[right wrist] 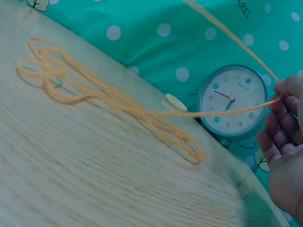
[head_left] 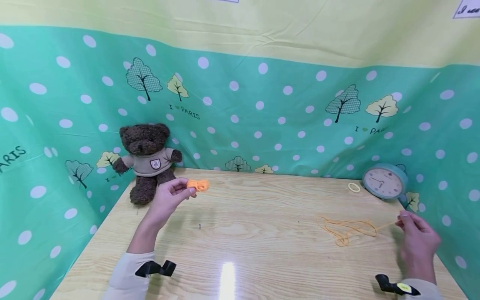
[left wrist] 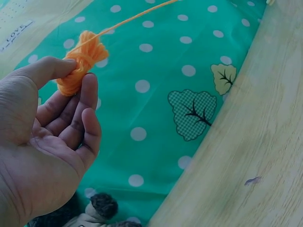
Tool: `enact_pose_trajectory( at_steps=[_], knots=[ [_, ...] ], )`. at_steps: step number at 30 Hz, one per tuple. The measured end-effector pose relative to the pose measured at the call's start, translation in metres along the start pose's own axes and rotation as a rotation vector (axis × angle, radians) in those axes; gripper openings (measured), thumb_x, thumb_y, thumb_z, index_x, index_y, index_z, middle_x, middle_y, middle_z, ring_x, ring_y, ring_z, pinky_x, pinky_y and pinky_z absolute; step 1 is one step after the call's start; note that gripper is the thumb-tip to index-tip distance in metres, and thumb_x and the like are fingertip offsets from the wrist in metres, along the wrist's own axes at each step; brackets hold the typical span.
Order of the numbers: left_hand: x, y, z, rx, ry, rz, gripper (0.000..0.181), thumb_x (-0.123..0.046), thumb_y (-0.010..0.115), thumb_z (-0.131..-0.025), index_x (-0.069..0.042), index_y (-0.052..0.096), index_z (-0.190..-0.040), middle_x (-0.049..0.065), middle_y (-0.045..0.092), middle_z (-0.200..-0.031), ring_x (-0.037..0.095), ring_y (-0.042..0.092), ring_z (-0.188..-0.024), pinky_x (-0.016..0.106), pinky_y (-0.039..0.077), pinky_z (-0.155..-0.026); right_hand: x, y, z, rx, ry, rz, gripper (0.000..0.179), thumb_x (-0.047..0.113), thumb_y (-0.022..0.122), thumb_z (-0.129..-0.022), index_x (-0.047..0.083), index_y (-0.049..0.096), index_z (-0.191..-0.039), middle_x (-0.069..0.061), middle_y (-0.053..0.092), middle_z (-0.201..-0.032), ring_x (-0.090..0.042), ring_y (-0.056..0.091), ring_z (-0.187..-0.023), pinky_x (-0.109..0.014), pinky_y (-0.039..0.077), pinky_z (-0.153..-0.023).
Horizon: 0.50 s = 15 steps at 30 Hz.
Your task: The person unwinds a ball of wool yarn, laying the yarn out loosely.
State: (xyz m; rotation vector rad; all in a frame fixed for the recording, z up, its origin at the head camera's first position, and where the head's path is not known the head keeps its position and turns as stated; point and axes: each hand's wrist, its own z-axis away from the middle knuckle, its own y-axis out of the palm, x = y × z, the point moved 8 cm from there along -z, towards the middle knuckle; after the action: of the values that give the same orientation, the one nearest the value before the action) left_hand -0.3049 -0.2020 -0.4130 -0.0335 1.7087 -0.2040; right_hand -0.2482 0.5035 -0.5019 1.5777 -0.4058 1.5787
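My left hand (head_left: 170, 199) pinches a small wound bundle of orange yarn (left wrist: 84, 61) between thumb and fingers, raised above the table's left side. From the bundle a single strand (left wrist: 137, 17) runs off to the upper right in the left wrist view. Over at the right, my right hand (head_left: 419, 235) pinches the yarn strand (right wrist: 258, 56) between thumb and fingertips. One length slants down to that hand from above; another leads to loose loops of orange yarn (right wrist: 137, 111) lying on the table. The head view does not clearly show the strand between the hands.
A brown teddy bear (head_left: 143, 146) in a grey shirt sits at the back left. At the back right stand a round teal clock (head_left: 384, 182) and a pale ring (head_left: 353, 187). Green dotted cloth (head_left: 258, 112) hangs behind the wooden table (head_left: 258, 208).
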Motion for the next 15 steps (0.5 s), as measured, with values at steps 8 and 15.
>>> enact_pose_trajectory(
  at_steps=[8,15],
  knots=[
    [0.000,0.005,0.000,0.022,0.004,-0.025,0.029,-0.018,0.072,-0.099,0.004,0.064,-0.115,-0.008,0.073,-0.090,0.006,0.071,-0.086,0.020,0.058,-0.082,-0.007,0.002,-0.002,0.049,0.044,0.124,0.030,0.021,0.086,-0.085,0.013,0.080,-0.113,0.011,0.075,-0.085,-0.005,0.067,-0.077,-0.013,0.055,-0.066],
    [0.001,0.007,0.000,0.032,0.005,-0.029,0.031,-0.018,0.072,-0.099,0.006,0.064,-0.117,-0.006,0.072,-0.092,0.009,0.072,-0.088,0.021,0.059,-0.083,-0.012,-0.004,-0.007,0.039,0.073,0.209,0.034,0.027,0.083,-0.087,0.017,0.078,-0.120,0.019,0.074,-0.087,-0.002,0.065,-0.081,-0.011,0.054,-0.065]
  ],
)
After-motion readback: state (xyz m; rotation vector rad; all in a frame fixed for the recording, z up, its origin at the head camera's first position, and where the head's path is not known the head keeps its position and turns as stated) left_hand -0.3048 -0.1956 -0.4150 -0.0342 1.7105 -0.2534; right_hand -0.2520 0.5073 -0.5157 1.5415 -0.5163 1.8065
